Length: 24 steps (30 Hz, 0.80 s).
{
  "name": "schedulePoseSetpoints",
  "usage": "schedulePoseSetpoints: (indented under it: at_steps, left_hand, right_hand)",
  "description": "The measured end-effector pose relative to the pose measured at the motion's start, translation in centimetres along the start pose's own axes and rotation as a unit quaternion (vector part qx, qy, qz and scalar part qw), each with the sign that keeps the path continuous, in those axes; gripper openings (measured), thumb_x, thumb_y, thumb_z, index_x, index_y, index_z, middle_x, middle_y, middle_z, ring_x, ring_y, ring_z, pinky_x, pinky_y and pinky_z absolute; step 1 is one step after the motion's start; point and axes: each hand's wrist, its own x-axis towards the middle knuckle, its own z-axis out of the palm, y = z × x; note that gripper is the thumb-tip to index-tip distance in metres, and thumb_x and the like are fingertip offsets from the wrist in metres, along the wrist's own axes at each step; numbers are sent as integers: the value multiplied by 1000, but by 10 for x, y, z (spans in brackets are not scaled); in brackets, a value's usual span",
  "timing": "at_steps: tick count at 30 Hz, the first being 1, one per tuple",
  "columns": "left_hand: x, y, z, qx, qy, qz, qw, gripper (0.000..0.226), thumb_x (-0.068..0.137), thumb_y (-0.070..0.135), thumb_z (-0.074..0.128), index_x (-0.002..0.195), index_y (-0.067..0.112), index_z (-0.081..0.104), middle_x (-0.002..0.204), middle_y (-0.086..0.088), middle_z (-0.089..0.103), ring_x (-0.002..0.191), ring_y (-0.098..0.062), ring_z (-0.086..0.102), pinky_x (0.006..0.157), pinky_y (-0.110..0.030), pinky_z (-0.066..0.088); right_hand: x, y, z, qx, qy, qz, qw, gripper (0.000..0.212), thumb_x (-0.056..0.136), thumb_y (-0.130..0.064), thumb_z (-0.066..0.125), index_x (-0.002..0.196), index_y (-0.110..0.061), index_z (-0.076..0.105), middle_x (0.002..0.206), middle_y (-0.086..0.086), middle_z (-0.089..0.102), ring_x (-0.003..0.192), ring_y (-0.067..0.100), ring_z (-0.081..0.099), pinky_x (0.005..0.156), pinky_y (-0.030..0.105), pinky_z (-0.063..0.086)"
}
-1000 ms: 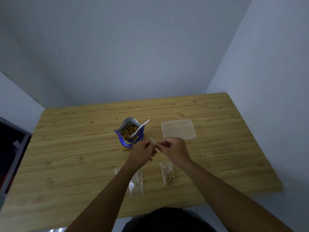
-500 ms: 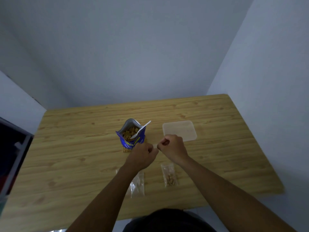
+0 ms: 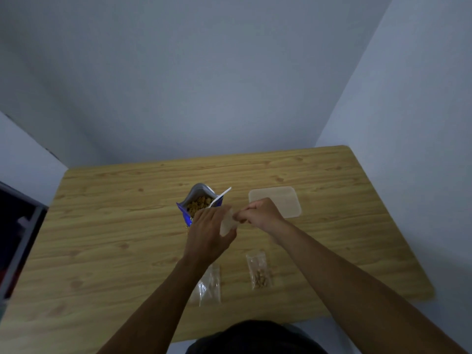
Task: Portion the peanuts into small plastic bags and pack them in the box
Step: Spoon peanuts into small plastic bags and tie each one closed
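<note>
Both hands pinch 1 small clear bag (image 3: pixel 226 223) at the centre of the frame. The left hand (image 3: pixel 208 227) curls its fingers round the bag's left side, and the right hand (image 3: pixel 260 213) nips its upper edge with bent fingertips. Whether the mouth is parted yet I cannot tell. It looks empty, so it should be almost weightless, limp and slick. I judge the best hold is on the 2 lips of the mouth, 1 per hand, rubbed apart, since a grip on the body would only press the film shut. Just above the left hand stands the open pouch (image 3: pixel 195 206) of peanuts, a white spoon (image 3: pixel 221 195) leaning in it. Right of it, above the right hand, lies the pale box (image 3: pixel 283 200). Lower in the frame, 1 filled bag (image 3: pixel 259 272) lies flat on the table (image 3: pixel 102 226), and spare bags (image 3: pixel 210 286) lie partly under the left forearm.
</note>
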Motion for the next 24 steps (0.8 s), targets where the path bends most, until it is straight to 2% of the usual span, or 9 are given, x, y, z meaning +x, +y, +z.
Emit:
schedulePoseSetpoints:
  at_steps: [5,8,11,13,15,17,20,22,24]
  left_hand:
    - [-1,-11,-6,-75,-24,-69,995,42,79,50,70,113,27,66,102,12,70,97,-13,62,90,-33,46]
    - [4,-5,-16,-164,4,-100,981,30,79,39,77,104,25,70,92,16,70,86,-2,63,78,-24,49]
    - [5,-15,-29,-210,69,-168,961,31,75,25,84,102,22,71,91,15,71,82,0,63,73,-13,46]
    - [2,-29,-37,-222,92,-188,952,36,74,25,85,107,21,70,97,13,72,87,-2,65,77,-16,49]
    - [1,-46,-45,-229,103,-196,948,37,74,23,85,108,20,69,100,11,72,90,-4,66,78,-20,51]
    - [1,-58,-52,-221,103,-198,949,36,74,21,85,106,22,69,99,12,72,88,1,64,75,-18,50]
    - [3,-74,-52,-178,87,-204,959,41,72,22,87,110,21,70,102,8,72,82,11,58,70,-6,43]
    - [4,-81,-49,-169,65,-212,960,45,72,24,86,114,20,70,108,7,72,78,10,56,68,-4,40]
    - [4,-85,-46,-164,47,-205,964,48,72,25,86,116,21,70,113,7,72,75,5,57,68,-5,41]
  right_hand:
    - [4,-8,5,12,-21,9,1000,12,72,-20,84,73,-12,77,64,-4,68,54,3,55,47,14,42]
    - [5,-8,5,36,-26,3,999,16,75,-30,83,77,-18,74,66,-6,69,56,8,52,50,18,40]
    - [18,-13,17,85,56,-8,995,23,73,-38,81,77,-17,71,66,-6,70,54,10,52,50,22,41]
    - [29,-15,26,68,108,-18,992,35,66,-49,80,82,-19,76,70,-5,73,58,10,58,57,25,47]
    - [35,-21,34,31,116,-36,992,33,72,-49,79,86,-19,78,68,-6,71,61,9,62,61,24,48]
    - [40,-24,43,-12,132,-68,989,30,82,-43,75,82,-14,78,66,-3,71,64,13,66,63,28,52]
    - [40,-29,54,-27,137,-140,980,24,90,-34,69,83,-14,80,70,-1,75,68,16,71,71,39,59]
    - [38,-31,58,-48,121,-205,970,18,93,-30,68,93,-17,81,83,-1,77,76,14,72,75,39,59]
    - [38,-32,57,-98,127,-295,942,16,94,-23,67,97,-15,80,91,1,75,82,15,69,74,35,56]
